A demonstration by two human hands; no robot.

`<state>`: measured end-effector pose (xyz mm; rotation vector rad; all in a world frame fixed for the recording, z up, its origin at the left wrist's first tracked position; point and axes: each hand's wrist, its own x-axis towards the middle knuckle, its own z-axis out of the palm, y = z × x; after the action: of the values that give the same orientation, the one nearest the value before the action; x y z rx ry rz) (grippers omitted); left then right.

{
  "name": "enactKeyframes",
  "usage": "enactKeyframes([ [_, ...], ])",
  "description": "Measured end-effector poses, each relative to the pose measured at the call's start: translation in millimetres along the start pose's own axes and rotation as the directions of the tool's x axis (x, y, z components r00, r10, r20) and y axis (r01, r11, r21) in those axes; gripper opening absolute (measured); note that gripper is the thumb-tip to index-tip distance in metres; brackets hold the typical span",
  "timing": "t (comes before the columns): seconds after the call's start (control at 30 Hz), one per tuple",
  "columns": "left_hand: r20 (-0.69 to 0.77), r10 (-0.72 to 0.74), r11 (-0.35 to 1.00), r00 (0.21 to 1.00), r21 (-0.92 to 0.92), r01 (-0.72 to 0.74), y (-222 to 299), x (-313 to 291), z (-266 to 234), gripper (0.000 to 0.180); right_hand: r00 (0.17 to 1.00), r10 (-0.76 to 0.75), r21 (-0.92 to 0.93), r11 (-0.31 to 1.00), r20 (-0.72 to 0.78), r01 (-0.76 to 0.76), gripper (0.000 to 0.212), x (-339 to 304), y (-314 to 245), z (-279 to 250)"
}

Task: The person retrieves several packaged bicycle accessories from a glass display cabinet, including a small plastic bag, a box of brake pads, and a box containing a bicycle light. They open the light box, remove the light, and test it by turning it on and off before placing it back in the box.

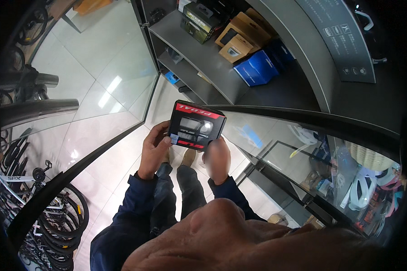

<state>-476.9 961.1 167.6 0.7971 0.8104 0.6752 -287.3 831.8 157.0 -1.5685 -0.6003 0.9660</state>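
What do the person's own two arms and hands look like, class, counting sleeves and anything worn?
Both arms wear long, dark navy sleeves: the left sleeve and right sleeve end near the wrists. The left hand is bare, with no glove. The right hand also looks ungloved, though partly blurred.

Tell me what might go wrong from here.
First, the black and red box could slip: the left hand and right hand grip it near its lower corners, above hard floor tiles and the person's shoes. Second, a swing to the left might knock the dark-framed glass door. Third, the cardboard boxes crowd beside the blue box, so nudging one may shift the others.
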Motion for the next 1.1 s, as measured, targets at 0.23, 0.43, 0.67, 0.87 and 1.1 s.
enactKeyframes([
  [0.23, -0.222, 0.06, 0.993, 0.973, 0.113, -0.035, -2.2, -25.3, -14.6, 0.046, 0.956, 0.25, 0.17, 0.946, 0.152, -0.274, 0.046, -7.0, -26.9, 10.1],
  [0.43, -0.265, 0.029, 0.994, 0.964, 0.11, 0.001, -1.7, -34.3, -20.4, 0.046, 0.938, 0.288, 0.126, 0.941, 0.192, -0.314, 0.046, -3.1, -34.8, 20.1],
  [0.67, -0.233, 0.017, 0.984, 0.972, 0.176, 0.025, 4.1, -28.7, -31.8, 0.049, 0.945, 0.269, 0.083, 0.954, 0.188, -0.289, 0.039, 0.7, -27.7, 29.0],
  [0.87, -0.115, -0.063, 0.971, 0.991, 0.221, 0.088, 14.5, -0.1, -27.4, 0.043, 0.861, 0.496, 0.224, 0.832, 0.11, -0.508, 0.035, -17.4, -9.2, 15.9],
  [1.1, -0.087, 0.279, 0.902, 0.956, 0.365, -0.23, 61.6, 69.1, 24.0, 0.038, 0.833, 0.553, 0.233, 0.81, 0.0, -0.538, 0.036, -62.3, 8.2, -16.1],
])
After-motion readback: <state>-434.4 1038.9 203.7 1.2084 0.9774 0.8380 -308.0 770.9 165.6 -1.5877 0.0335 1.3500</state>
